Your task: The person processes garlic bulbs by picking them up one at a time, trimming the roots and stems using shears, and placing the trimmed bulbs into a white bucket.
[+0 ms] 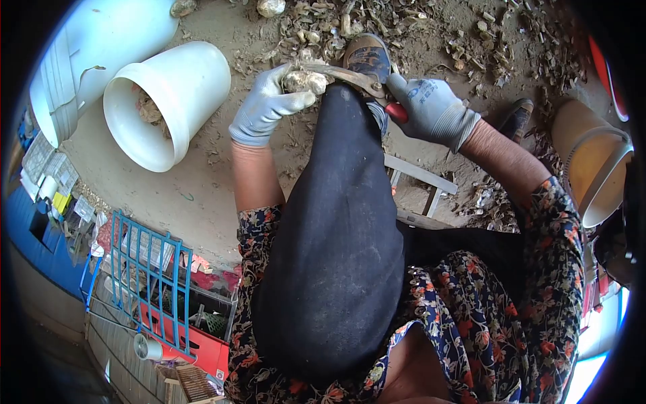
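Note:
My left hand [266,108], in a pale grey-white glove, is closed around a whitish, dirt-smeared garlic bulb [306,83] just beyond my raised knee. In my gloved right hand [431,111] are pruning shears [356,78] with a red handle, its end showing under my fingers. Their long, dull metal blades reach left across the top of the bulb, right at its upper side. The fingers of my right hand wrap the handles, which are mostly hidden.
A white bucket [202,94] lies tipped on its side at left, with some pieces inside, beside a larger white container [128,30]. Cut stalks and peelings [464,40] litter the dirt floor. At right stands a yellowish bucket [582,148]. A blue metal rack [151,269] is at lower left.

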### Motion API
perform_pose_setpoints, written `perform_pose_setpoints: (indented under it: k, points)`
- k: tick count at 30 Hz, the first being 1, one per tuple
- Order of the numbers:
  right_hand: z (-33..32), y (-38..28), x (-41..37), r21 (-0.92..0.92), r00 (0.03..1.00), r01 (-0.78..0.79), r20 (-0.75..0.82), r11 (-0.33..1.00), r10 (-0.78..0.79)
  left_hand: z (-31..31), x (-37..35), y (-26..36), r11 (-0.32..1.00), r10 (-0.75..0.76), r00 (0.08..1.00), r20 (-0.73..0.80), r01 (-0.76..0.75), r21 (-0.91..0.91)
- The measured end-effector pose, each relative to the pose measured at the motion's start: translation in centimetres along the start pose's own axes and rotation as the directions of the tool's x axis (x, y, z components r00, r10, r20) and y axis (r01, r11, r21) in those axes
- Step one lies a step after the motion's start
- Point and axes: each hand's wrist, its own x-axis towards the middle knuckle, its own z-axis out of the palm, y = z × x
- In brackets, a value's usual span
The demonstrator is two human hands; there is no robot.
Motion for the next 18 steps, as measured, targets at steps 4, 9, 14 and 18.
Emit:
perform_pose_setpoints:
  k: [4,9,14,18]
  points:
    - [1.4,-0.2,-1.0,0.240,0.998,-0.062,-0.016,0.969,0.068,0.1,0.0,-0.2,0.991,0.007,1.000,0.027,-0.003,-0.134]
    - [1.1,-0.6,-0.9,0.122,0.991,0.017,-0.133,0.992,0.000,2.0,0.8,0.3,0.999,0.027,0.992,0.123,-0.025,-0.020]
    - [2.2,-1.1,1.6,0.355,0.977,-0.152,-0.088,0.923,0.195,4.2,-0.5,1.0,0.988,-0.046,0.999,0.005,0.045,0.146]
    - [1.1,-0.3,0.9,0.453,0.927,-0.322,-0.027,0.831,0.374,0.0,-4.8,4.0,0.732,0.657,0.544,-0.522,-0.293,0.616]
